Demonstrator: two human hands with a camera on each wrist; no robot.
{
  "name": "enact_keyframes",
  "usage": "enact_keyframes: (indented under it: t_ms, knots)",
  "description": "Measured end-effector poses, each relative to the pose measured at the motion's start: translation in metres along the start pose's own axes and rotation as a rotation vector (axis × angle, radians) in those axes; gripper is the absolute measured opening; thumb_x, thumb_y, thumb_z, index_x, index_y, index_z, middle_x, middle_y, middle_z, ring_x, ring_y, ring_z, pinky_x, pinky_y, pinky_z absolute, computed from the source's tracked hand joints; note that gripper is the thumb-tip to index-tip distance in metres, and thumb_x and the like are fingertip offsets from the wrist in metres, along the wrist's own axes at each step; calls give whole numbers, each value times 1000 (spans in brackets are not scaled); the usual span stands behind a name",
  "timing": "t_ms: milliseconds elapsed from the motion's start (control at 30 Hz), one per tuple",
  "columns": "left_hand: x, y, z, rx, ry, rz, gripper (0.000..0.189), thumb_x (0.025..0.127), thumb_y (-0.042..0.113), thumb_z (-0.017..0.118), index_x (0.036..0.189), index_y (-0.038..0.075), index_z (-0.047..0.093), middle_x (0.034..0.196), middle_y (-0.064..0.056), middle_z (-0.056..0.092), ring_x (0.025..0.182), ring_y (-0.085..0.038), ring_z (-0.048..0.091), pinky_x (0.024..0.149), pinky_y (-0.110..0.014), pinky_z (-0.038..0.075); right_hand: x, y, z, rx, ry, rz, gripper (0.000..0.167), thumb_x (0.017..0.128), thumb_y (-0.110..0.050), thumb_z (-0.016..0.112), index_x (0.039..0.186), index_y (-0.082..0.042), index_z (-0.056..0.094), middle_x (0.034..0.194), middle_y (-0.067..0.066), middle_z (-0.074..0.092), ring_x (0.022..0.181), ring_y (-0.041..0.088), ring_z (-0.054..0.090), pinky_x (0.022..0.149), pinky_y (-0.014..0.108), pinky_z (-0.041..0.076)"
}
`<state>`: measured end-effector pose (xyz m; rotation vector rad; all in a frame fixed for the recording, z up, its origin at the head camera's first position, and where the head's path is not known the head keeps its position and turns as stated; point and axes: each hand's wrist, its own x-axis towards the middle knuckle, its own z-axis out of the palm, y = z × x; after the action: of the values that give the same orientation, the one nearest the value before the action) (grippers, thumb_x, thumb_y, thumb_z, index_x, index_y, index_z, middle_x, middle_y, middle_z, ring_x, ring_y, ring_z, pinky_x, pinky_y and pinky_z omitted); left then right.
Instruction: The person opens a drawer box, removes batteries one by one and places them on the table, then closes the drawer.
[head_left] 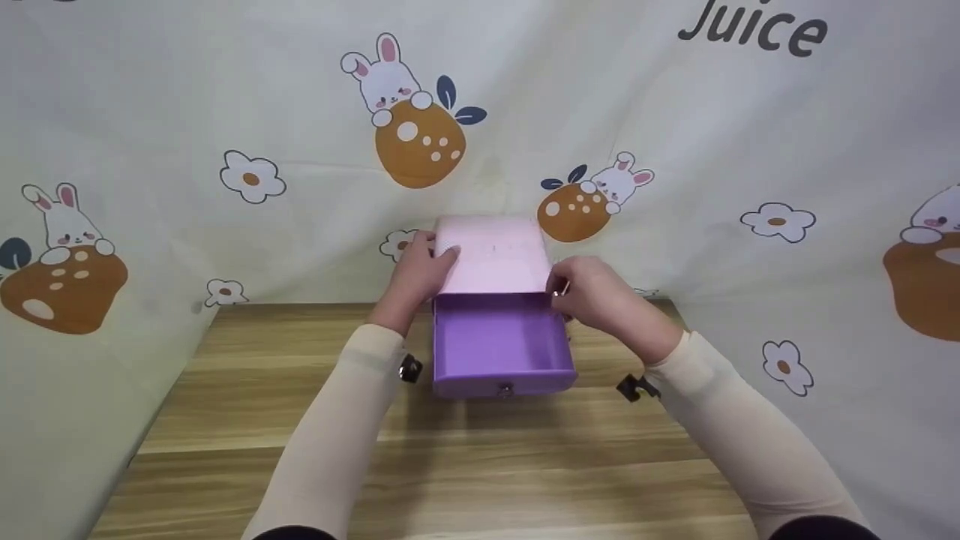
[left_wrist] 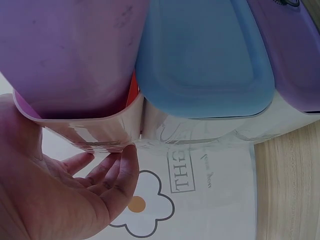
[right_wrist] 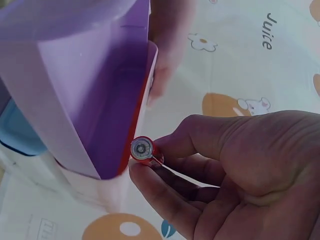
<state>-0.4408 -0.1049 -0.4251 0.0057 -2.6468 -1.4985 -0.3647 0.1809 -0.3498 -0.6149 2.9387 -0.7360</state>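
Observation:
A small drawer cabinet [head_left: 493,255] with a pink top stands on the table, its top purple drawer [head_left: 495,337] pulled out towards me. No contents show on the visible drawer floor. My left hand [head_left: 424,270] holds the cabinet's left side, thumb on the top edge; in the left wrist view its fingers [left_wrist: 120,175] lie along the pink casing. Beside the right edge of the cabinet, my right hand [head_left: 596,292] pinches a small red battery [right_wrist: 142,149] between thumb and fingers. Its silvery round end faces the right wrist camera, close to the drawer's rim.
Below the open drawer are a shut blue drawer [left_wrist: 205,55] and another purple drawer [left_wrist: 295,55]. A printed cloth [head_left: 315,112] hangs behind and at both sides. The wooden table [head_left: 480,465] extends in front of the cabinet.

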Motion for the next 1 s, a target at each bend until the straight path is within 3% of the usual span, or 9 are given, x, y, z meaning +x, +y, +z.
enact_keyframes:
  t_ms: [367, 533, 767, 1000]
  knots:
    - [0, 1, 1, 16, 14, -8, 69, 110, 46, 63, 161, 4, 43, 151, -23, 58, 138, -38, 58, 116, -51, 47, 6, 21, -12, -54, 16, 60, 14, 91, 2, 70, 102, -1, 79, 89, 9, 73, 79, 24, 64, 69, 37, 53]
    - [1, 1, 2, 23, 13, -11, 69, 110, 46, 62, 161, 4, 43, 151, -22, 58, 137, -37, 58, 116, -51, 47, 10, 30, -16, -48, 24, 77, 11, 93, 2, 69, 99, -1, 78, 85, 9, 72, 74, 22, 65, 68, 37, 54]
    - [1, -2, 1, 13, 10, 23, 66, 110, 45, 62, 158, 3, 45, 149, -24, 60, 135, -38, 60, 114, -51, 48, 15, 45, -18, -58, 49, 37, 13, 89, 3, 66, 92, -1, 77, 71, 4, 71, 68, 18, 65, 68, 33, 51]
    - [0, -2, 1, 22, 17, 22, 68, 110, 46, 62, 159, 3, 45, 150, -24, 59, 137, -39, 59, 116, -51, 46, 21, 55, -21, -46, 55, 61, 16, 89, 4, 63, 90, -2, 78, 71, 6, 72, 65, 18, 63, 62, 31, 48]
